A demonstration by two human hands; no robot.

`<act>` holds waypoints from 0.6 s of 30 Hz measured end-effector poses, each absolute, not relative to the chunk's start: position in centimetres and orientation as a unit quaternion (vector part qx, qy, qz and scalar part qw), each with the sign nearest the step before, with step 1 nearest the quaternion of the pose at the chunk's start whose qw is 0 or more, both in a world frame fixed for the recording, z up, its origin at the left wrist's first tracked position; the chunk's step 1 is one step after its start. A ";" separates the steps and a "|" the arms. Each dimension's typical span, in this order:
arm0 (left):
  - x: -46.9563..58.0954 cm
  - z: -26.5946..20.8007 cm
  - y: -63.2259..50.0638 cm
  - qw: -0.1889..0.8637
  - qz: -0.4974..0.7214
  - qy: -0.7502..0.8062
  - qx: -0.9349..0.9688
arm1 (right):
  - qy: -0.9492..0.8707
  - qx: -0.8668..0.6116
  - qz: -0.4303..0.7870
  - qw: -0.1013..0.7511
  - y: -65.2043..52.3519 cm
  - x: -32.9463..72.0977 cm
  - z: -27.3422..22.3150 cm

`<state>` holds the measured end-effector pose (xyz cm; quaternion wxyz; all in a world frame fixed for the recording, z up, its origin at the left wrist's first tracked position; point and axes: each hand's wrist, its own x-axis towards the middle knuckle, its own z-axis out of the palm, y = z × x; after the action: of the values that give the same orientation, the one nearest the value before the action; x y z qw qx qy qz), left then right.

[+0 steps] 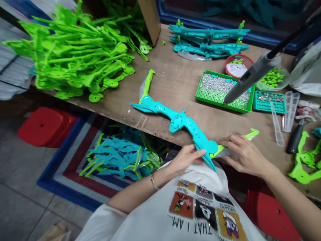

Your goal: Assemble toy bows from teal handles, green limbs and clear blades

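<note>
A turquoise plastic toy bow [177, 121] lies across the front edge of the table, with a bright green arm at each end. My left hand [188, 158] is closed on its near right end, thumb on top of the pointed tip. At the same end, my right hand [242, 155] has its fingers closed round the green arm [251, 134], which has a clear plastic piece along it. The far green arm [148, 83] points away across the table. My right palm and fingers hide the middle of the near arm.
Green parts [82, 57] are heaped at the left. Turquoise bow bodies [210, 43] lie at the back. A green tray of screws [223, 102] stands under a hanging electric screwdriver [248, 77]. A black-handled tool [295, 137] lies right. Below is a bin [62, 180] of bows.
</note>
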<state>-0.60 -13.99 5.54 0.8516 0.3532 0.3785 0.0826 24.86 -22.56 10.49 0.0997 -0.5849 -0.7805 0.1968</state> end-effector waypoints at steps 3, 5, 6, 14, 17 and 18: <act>-0.4 5.4 -13.7 0.850 0.082 0.391 0.345 | -0.782 -0.581 0.201 0.099 -22.9 24.7 10.2; -0.5 5.4 -13.6 0.853 0.095 0.394 0.328 | -0.783 -0.578 0.206 0.102 -23.1 24.8 9.8; -0.4 5.5 -13.6 0.856 0.102 0.394 0.317 | -0.783 -0.579 0.203 0.107 -23.2 24.8 9.6; 1.2 6.1 -14.3 0.874 0.164 0.399 0.222 | -0.728 -0.646 0.137 0.184 -25.3 22.7 8.1; 2.2 5.9 -14.6 0.874 0.178 0.393 0.225 | -0.718 -0.653 0.143 0.192 -25.1 23.3 7.8; 2.4 5.7 -14.6 0.874 0.179 0.388 0.231 | -0.718 -0.653 0.153 0.186 -24.9 23.9 7.7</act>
<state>2.35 -14.55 5.73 0.8744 0.2307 0.3877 0.1788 23.93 -24.87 7.66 0.1857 -0.6529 -0.7183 0.1526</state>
